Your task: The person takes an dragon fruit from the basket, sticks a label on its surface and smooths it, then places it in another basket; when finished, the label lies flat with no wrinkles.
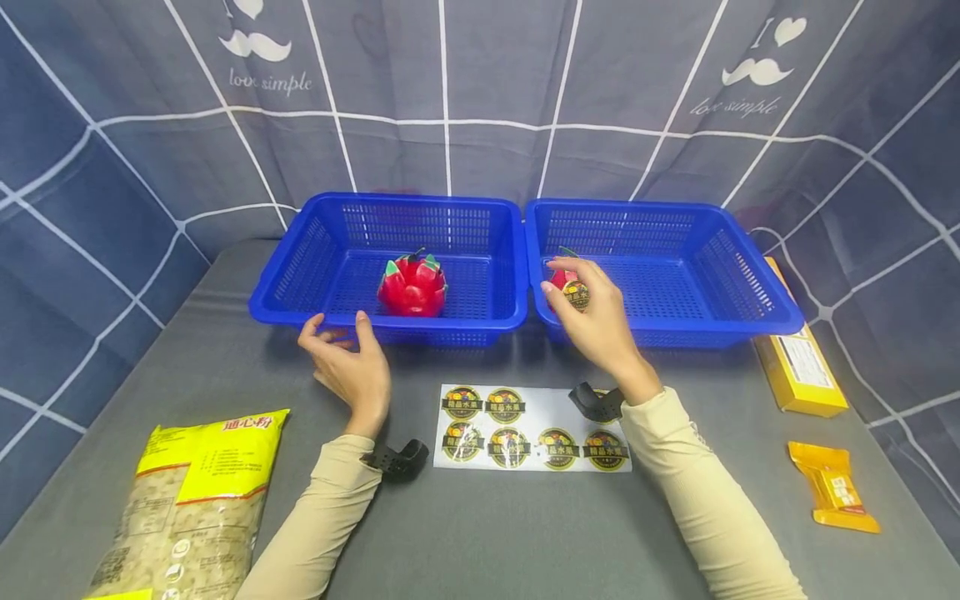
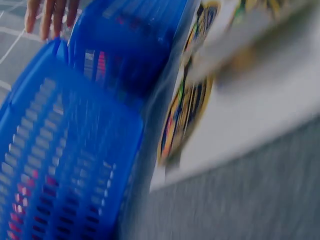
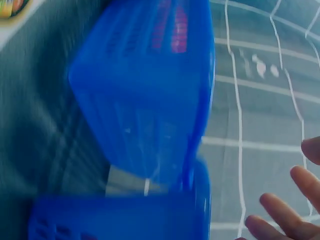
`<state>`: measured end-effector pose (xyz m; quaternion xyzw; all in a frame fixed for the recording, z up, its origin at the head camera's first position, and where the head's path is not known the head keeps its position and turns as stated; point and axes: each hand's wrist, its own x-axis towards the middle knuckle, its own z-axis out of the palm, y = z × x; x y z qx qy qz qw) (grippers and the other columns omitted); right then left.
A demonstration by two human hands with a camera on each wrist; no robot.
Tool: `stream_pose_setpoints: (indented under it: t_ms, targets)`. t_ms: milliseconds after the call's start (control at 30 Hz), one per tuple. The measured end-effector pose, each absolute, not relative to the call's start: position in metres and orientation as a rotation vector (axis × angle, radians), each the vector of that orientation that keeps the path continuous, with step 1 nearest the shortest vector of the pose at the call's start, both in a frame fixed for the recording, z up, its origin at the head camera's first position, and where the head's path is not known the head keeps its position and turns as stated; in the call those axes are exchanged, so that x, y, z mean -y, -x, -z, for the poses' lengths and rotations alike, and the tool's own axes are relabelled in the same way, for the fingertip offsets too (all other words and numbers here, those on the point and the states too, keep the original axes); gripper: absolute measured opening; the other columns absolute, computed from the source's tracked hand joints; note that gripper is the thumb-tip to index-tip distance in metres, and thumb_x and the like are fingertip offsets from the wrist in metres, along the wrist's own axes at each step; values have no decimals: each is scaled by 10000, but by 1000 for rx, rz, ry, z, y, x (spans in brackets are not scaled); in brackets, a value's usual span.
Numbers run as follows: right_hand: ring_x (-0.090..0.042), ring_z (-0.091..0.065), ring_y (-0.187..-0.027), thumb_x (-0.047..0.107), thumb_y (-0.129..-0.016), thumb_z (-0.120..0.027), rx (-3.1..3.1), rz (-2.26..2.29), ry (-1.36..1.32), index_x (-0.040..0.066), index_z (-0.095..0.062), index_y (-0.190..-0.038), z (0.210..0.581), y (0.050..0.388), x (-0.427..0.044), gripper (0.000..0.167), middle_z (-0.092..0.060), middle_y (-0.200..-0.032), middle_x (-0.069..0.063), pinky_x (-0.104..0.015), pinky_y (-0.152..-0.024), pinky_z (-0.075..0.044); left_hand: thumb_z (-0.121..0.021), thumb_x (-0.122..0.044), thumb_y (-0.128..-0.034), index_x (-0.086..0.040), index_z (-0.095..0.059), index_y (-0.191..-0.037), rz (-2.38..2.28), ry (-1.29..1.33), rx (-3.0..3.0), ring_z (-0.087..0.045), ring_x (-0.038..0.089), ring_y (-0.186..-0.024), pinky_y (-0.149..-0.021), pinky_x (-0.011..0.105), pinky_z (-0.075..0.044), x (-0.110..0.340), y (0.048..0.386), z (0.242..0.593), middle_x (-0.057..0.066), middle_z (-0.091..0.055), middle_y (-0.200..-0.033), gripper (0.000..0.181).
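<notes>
In the head view, the left hand [image 1: 348, 371] is by the front rim of the left blue basket [image 1: 450, 325], fingers bent and apart, holding nothing. A red dragon fruit [image 1: 412, 287] lies in that basket. The right hand [image 1: 596, 321], thumb and fingers spread, is over the front left corner of the right basket [image 1: 675, 327]. Behind its fingers shows a red fruit [image 1: 558, 280] bearing a round black-and-gold sticker [image 1: 577, 295]. The right wrist view has separated fingers of the right hand [image 3: 287, 212]; the left hand [image 2: 52, 19] shows partly in the left wrist view.
A white sheet [image 1: 534, 400] of round stickers lies in front of the baskets, its upper right part under the right wrist strap. At the left is a yellow-topped food bag [image 1: 225, 467]; at the right, a yellow box [image 1: 806, 379] and an orange packet [image 1: 834, 490].
</notes>
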<state>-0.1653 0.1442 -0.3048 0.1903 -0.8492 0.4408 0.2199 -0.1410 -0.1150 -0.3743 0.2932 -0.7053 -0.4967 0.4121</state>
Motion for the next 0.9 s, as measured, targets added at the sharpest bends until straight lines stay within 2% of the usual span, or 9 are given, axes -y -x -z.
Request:
stream_pose_setpoints:
  t_ms: [67, 100, 233, 333, 500, 767, 900]
  targets:
    - [-252, -537, -1107, 152, -828, -635, 2293, -1181, -586, 35, -612, -1083, 307, 161, -135, 282, -609, -1140, -137, -409, -922, -418, -641, -379, -790, -129, -375, -1222, 1224, -765, 1759, -448, 231, -1070, -972, 315, -261, 118, 143, 375, 111, -446, -1121, 566]
    - [-242, -541, -1101, 147, -825, -637, 2277, -1174, -609, 34, -613, -1078, 309, 159, -131, 278, -609, -1146, -130, -407, -889, -436, -646, -383, -784, -133, -367, -1237, 1219, -767, 1753, -385, 229, -1160, -1016, 317, -236, 119, 144, 376, 116, -389, -1199, 588]
    - [-211, -534, -1128, 156, -828, -635, 2262, -1166, -692, 47, -612, -1081, 316, 151, -112, 277, -605, -1166, -100, -360, -945, -430, -618, -415, -800, -164, -316, -1327, 1223, -720, 1760, -152, 191, -1340, -1128, 312, -116, 120, 145, 381, 124, -185, -1405, 657]
    - [-197, -527, -1143, 166, -833, -626, 2270, -1153, -756, 61, -606, -1089, 323, 148, -97, 278, -604, -1160, -83, -321, -1009, -384, -587, -422, -825, -190, -266, -1398, 1240, -658, 1775, -59, 199, -1384, -1148, 334, -61, 122, 146, 385, 137, -83, -1483, 696]
    - [-204, -509, -1157, 188, -846, -606, 2282, -1169, -830, 59, -601, -1096, 332, 148, -72, 281, -603, -1145, -85, -327, -1013, -381, -549, -449, -850, -200, -160, -1454, 1290, -569, 1789, 20, 252, -1414, -1152, 326, 1, 125, 148, 389, 126, -8, -1528, 761]
    - [-151, -502, -1147, 226, -859, -594, 2296, -1194, -898, 82, -582, -1140, 333, 149, -32, 315, -599, -1142, -33, -281, -1012, -375, -517, -438, -874, -165, -72, -1468, 1362, -500, 1789, 16, 187, -1424, -1151, 257, -2, 128, 148, 391, -2, -60, -1543, 791]
    - [-164, -482, -1199, 264, -870, -585, 2314, -1232, -901, 86, -541, -1214, 331, 153, -13, 389, -572, -1220, -52, -287, -1031, -365, -524, -423, -874, -160, -69, -1468, 1368, -483, 1790, 11, 182, -1423, -1149, 256, -4, 128, 147, 393, -18, -67, -1541, 793]
